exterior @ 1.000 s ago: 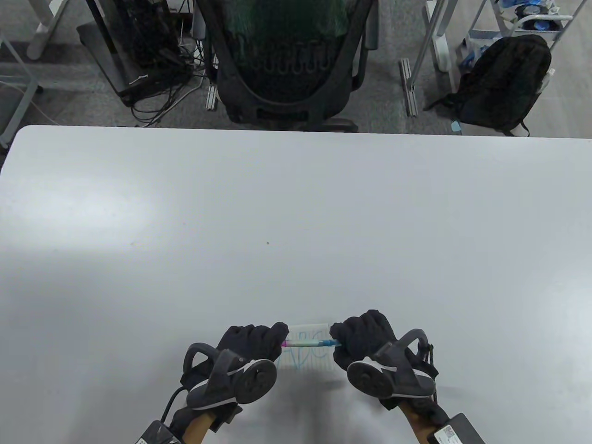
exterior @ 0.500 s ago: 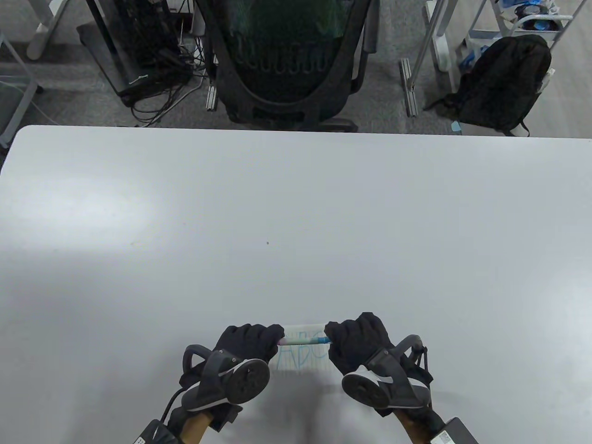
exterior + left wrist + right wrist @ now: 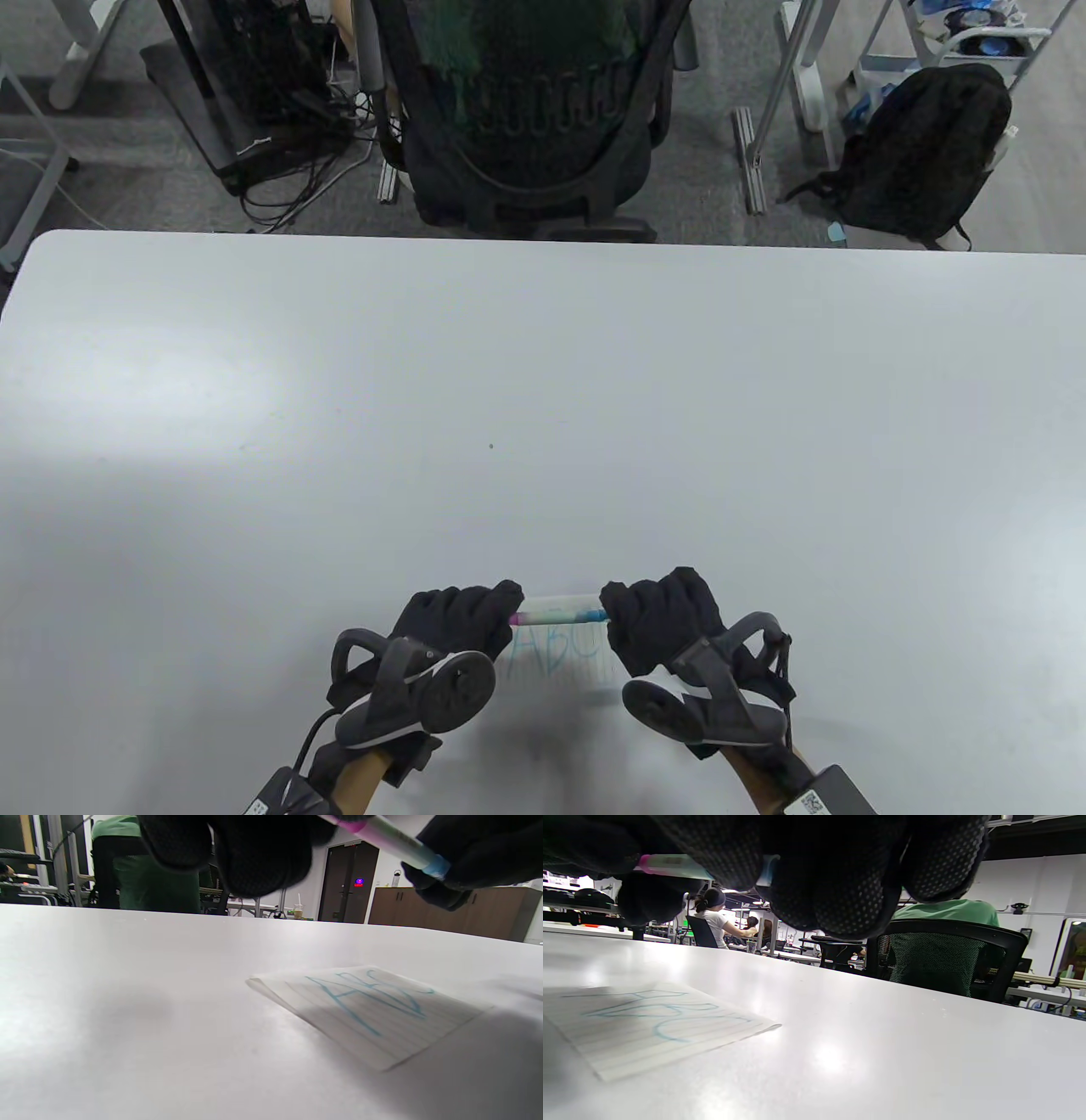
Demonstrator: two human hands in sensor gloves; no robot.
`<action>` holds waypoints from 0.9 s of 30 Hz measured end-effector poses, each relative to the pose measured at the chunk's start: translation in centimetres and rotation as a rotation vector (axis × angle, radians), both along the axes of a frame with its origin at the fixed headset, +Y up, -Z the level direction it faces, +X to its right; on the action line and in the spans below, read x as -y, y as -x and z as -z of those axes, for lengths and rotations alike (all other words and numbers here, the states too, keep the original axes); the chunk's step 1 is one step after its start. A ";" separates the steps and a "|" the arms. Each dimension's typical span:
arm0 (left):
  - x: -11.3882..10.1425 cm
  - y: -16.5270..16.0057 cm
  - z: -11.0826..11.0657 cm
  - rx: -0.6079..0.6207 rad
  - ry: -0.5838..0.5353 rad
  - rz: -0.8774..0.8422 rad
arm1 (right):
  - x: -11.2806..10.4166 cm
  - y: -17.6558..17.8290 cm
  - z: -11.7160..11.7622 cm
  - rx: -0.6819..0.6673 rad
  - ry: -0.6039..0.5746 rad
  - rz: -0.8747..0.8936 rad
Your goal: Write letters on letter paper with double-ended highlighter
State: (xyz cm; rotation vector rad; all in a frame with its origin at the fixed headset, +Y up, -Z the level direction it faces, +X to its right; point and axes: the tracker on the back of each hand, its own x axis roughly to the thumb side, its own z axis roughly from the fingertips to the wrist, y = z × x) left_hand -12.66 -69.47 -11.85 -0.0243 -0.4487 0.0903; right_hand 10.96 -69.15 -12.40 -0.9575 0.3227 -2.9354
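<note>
Both gloved hands, the left hand (image 3: 458, 620) and the right hand (image 3: 666, 620), have lifted the slim pink-and-blue double-ended highlighter (image 3: 560, 609) slightly farther above the small lined letter paper (image 3: 560, 658) on the white surface (image 3: 543, 407), fingers pinching its ends, likely capping since blue "ABC" is written.

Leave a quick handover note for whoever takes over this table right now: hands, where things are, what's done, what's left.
Left hand grips the pink end of the highlighter; right hand grips its blue end. The pen is held level above the table, over the paper's far edge.
Letter paper lies flat near the front edge.
Done: "ABC" written in blue.
Left: cannot tell if both caps are on; probably cap it and set it down, or write with the pink end.
</note>
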 end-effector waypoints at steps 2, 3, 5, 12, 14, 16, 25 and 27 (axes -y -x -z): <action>0.1 0.3 0.1 -0.018 -0.011 0.006 | 0.0 -0.4 0.3 0.028 -0.011 -0.016; 0.1 0.5 0.2 -0.036 -0.025 0.005 | 0.1 -0.7 0.5 0.048 -0.010 -0.018; 0.2 0.8 0.4 -0.048 -0.020 0.007 | 0.3 -1.3 0.8 0.082 -0.003 -0.011; 0.7 1.1 0.6 -0.061 -0.015 0.049 | 0.8 -3.3 1.9 0.207 0.010 -0.025; 0.8 1.0 0.7 -0.061 -0.007 0.052 | 0.9 -3.8 2.2 0.247 0.005 -0.036; 0.8 1.0 0.7 -0.061 0.001 0.056 | 1.0 -4.3 2.5 0.285 0.005 -0.046; 0.8 1.0 0.7 -0.065 0.009 0.075 | 2.4 -5.2 3.1 0.381 0.075 -0.116; 0.8 1.0 0.7 -0.065 0.013 0.078 | 2.7 -5.1 3.3 0.390 0.097 -0.146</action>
